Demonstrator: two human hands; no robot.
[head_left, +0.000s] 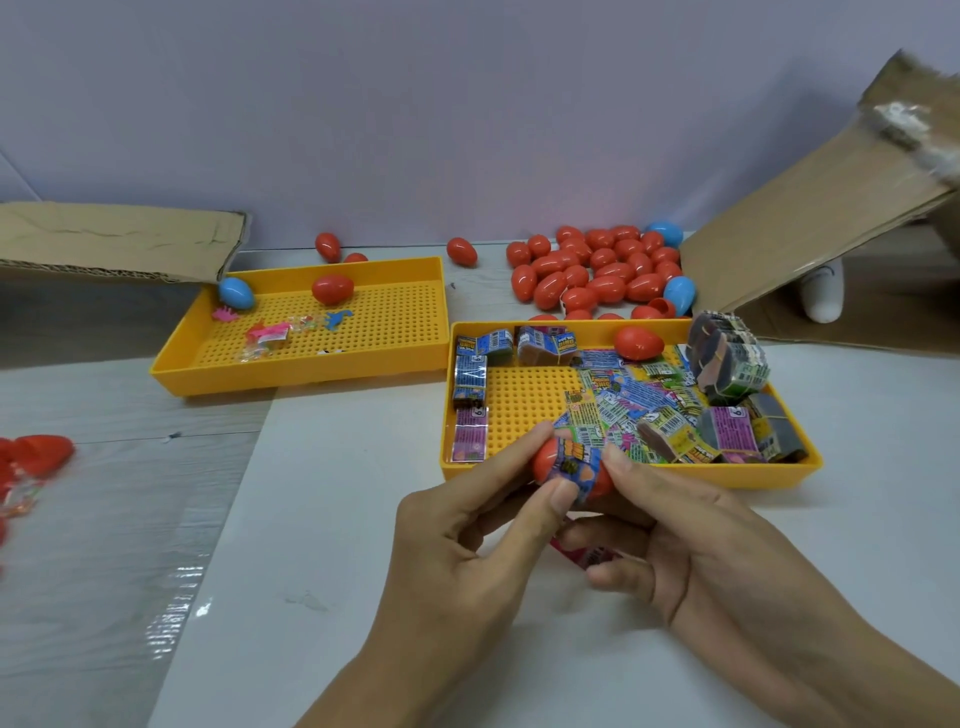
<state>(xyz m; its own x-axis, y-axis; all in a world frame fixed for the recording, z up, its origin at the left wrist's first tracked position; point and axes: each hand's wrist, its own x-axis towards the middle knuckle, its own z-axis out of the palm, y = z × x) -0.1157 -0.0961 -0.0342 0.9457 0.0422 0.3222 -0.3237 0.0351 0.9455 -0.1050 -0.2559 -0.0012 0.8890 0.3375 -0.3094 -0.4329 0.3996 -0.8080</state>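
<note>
White tabletop (363, 519) spreads below, and just in front of the near rim of the yellow tray (675, 475) my left hand (467, 545) and right hand (701, 561) pinch the red plastic egg (543, 462), fingers curled round it to press the printed label (574, 462) flat.

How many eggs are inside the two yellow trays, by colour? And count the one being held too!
Loose red eggs: 2
Loose blue eggs: 1
Held red egg: 1
Total: 4
</note>
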